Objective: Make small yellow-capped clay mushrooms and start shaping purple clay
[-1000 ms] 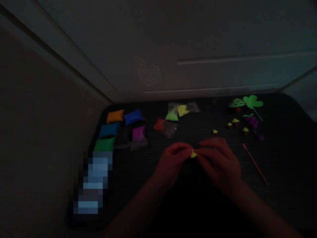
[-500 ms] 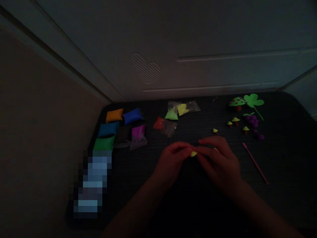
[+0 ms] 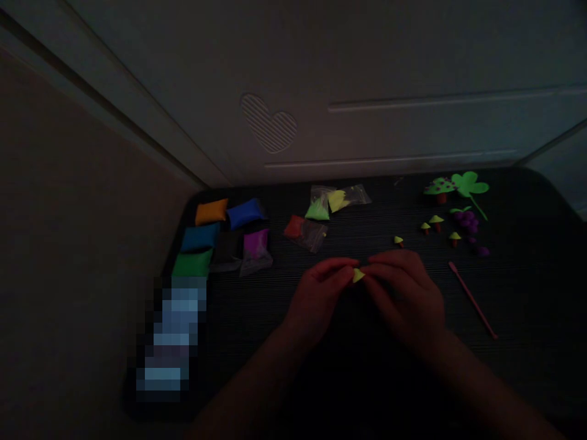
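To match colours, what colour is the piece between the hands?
The piece is greenish yellow, as the head view shows.

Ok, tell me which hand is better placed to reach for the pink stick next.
Probably the right hand: the pink stick lies to its right, while the left hand is farther away, pinching the yellow piece.

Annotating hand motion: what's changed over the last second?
The yellow piece has moved slightly up the picture, and more of it shows between the left hand and right hand than half a second ago. No release is clear. Bags, mushrooms and pink stick stayed put.
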Demonstrator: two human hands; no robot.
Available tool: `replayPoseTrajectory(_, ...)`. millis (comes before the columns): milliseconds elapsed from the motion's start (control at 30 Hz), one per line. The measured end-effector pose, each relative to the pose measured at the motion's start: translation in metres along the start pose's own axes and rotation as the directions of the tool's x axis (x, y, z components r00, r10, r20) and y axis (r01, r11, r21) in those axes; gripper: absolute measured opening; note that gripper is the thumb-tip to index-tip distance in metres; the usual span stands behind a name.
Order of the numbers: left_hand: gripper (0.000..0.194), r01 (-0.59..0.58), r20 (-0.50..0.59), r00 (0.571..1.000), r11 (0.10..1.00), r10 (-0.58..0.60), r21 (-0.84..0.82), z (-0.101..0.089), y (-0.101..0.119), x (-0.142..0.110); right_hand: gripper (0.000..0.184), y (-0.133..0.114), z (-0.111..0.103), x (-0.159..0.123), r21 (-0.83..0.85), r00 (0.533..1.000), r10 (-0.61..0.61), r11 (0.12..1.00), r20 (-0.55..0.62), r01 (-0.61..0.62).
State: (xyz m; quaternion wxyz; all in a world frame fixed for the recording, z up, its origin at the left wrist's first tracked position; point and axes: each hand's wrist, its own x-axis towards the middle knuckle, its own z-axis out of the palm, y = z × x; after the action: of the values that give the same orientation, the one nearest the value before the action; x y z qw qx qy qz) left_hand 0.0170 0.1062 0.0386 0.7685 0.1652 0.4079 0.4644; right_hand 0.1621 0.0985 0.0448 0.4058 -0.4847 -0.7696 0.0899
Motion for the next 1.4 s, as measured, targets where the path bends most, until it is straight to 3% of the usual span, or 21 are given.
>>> replayPoseTrajectory(133, 0.009, -0.005, 0.005, 1.000, 1.000, 0.005, 0.003, 0.0005, 0.0004, -0.0002, 0.016, -0.0001, 0.0009, 0.0005, 0.033, 0.996, 0.089, 0.996, 0.007, -0.089)
replayPoseTrajectory(333, 0.008, -0.003, -0.009, 1.000, 1.000, 0.002, -0.007, -0.0001, 0.0010, 0.0007, 0.017, 0.0014, -0.0002, -0.0004, 0.018, 0.999, 0.034, 0.999, 0.010, -0.034)
replayPoseTrajectory(500, 0.006, 0.007, 0.004, 1.000, 1.000, -0.007, -0.009, -0.0003, 0.0009, 0.0002, 0.010, -0.0004, 0.0003, 0.0011, 0.045, 0.994, 0.098, 0.994, 0.041, -0.100)
replayPoseTrajectory(633, 0.007, 0.015, 0.034, 0.999, 0.997, -0.013, -0.073, -0.0007, 0.0003, 0.0008, 0.018, -0.0017, 0.0001, 0.0014, 0.087, 0.988, 0.145, 0.985, 0.051, -0.150)
replayPoseTrajectory(767, 0.005, 0.069, 0.060, 0.997, 0.977, -0.058, -0.203, -0.0029, -0.0010, 0.0038, 0.020, -0.0020, -0.0009, -0.0002, 0.054, 0.995, 0.093, 0.994, -0.020, -0.092)
replayPoseTrajectory(933, 0.006, 0.095, 0.050, 0.995, 0.967, -0.085, -0.235, -0.0041, -0.0021, 0.0051, 0.021, -0.0020, 0.0028, -0.0018, -0.006, 1.000, -0.015, 1.000, 0.004, 0.015)
replayPoseTrajectory(1400, 0.010, 0.061, 0.047, 0.998, 0.974, -0.052, -0.216, -0.0034, -0.0034, 0.0036, 0.015, -0.0022, 0.0032, -0.0012, 0.024, 0.999, 0.041, 0.999, 0.022, -0.041)
